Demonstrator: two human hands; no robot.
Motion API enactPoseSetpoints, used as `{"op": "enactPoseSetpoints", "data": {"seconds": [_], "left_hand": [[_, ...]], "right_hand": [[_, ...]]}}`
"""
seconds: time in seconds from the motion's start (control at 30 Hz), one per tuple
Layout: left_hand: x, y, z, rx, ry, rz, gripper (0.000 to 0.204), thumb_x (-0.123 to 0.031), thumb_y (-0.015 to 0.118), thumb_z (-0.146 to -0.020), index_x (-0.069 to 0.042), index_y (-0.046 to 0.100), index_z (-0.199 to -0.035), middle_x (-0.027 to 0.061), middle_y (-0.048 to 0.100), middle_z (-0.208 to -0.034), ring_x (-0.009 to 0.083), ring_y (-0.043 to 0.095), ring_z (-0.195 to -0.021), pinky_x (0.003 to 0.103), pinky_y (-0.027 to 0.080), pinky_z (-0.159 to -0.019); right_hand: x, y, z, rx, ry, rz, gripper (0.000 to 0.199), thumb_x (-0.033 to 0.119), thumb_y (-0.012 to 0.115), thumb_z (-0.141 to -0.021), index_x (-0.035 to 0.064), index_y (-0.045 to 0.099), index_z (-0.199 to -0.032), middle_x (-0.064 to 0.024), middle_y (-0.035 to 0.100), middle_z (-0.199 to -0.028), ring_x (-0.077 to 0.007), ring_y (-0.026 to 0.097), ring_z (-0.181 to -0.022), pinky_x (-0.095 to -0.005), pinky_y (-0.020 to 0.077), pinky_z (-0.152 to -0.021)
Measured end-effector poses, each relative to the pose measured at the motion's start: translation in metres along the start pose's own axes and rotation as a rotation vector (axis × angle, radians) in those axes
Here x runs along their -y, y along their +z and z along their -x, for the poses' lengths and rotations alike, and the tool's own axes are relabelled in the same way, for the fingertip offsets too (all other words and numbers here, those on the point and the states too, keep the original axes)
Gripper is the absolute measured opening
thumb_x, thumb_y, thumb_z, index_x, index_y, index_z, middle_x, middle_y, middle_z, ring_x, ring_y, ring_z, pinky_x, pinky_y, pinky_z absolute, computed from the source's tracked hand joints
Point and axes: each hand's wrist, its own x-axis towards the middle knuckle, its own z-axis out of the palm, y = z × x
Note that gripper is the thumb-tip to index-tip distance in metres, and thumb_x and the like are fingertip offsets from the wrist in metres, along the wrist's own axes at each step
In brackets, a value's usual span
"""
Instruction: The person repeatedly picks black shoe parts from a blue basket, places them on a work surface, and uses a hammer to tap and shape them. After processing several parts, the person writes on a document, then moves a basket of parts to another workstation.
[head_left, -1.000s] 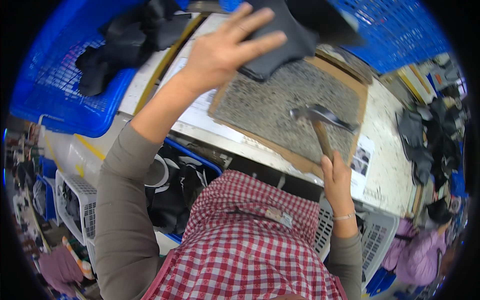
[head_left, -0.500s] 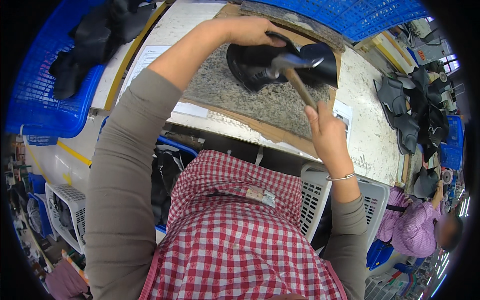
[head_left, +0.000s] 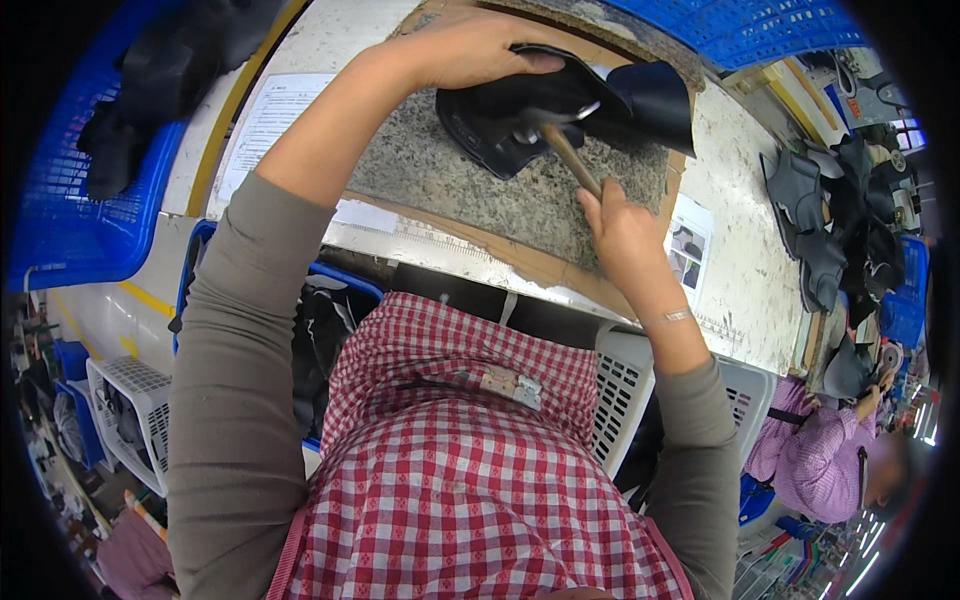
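By the near right corner of the stone slab (head_left: 420, 170) on the white desk (head_left: 745, 250), the right hand (head_left: 630, 238) is wrapped round a hammer (head_left: 572, 160), its blurred head at a black leather-like piece (head_left: 490, 112) toward the slab's far edge, the left hand (head_left: 472, 50) clamped on that piece's rim.
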Motion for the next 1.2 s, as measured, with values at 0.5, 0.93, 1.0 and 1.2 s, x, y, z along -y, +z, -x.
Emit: {"op": "enactPoseSetpoints", "data": {"seconds": [0.5, 0.93, 1.0, 1.2], "left_hand": [[-0.007, -0.026, 0.014, 0.135, 0.104, 0.230, 0.038, -0.035, 0.055, -0.105, -0.023, 0.064, -0.140, 0.0148, 0.066, -0.138, 0.0357, 0.061, -0.126, 0.042, 0.046, -0.109], [0.000, 0.000, 0.020, -0.143, 0.063, 0.071, 0.041, -0.038, 0.065, -0.097, -0.024, 0.065, -0.135, 0.0164, 0.069, -0.125, 0.0368, 0.066, -0.115, 0.045, 0.052, -0.099], [-0.003, 0.022, 0.048, -0.419, -0.053, -0.083, 0.058, -0.033, 0.073, -0.096, -0.030, 0.052, -0.150, 0.0130, 0.063, -0.139, 0.0351, 0.062, -0.125, 0.044, 0.052, -0.105], [-0.038, 0.055, 0.082, -0.457, -0.538, 0.299, 0.050, -0.018, 0.071, -0.092, 0.006, 0.053, -0.132, 0.0319, 0.070, -0.108, 0.0461, 0.068, -0.108, 0.048, 0.053, -0.095]], "right_hand": [[0.018, -0.007, -0.008, -0.120, -0.027, -0.012, 0.036, 0.035, 0.057, -0.105, 0.0007, 0.057, -0.094, -0.0211, 0.065, -0.063, -0.0423, 0.067, -0.057, -0.0508, 0.0529, -0.052], [-0.019, 0.010, -0.009, -0.080, 0.010, 0.013, 0.038, 0.035, 0.053, -0.107, -0.0019, 0.057, -0.098, -0.0265, 0.065, -0.068, -0.0478, 0.065, -0.063, -0.0544, 0.0511, -0.056], [-0.023, 0.014, 0.005, -0.059, 0.094, 0.075, 0.038, 0.035, 0.053, -0.107, -0.0020, 0.056, -0.098, -0.0271, 0.065, -0.068, -0.0493, 0.064, -0.065, -0.0557, 0.0506, -0.058], [-0.005, 0.016, 0.028, -0.023, 0.219, -0.196, 0.037, 0.034, 0.056, -0.106, -0.0016, 0.057, -0.098, -0.0267, 0.065, -0.072, -0.0457, 0.065, -0.065, -0.0506, 0.0490, -0.058]]}}
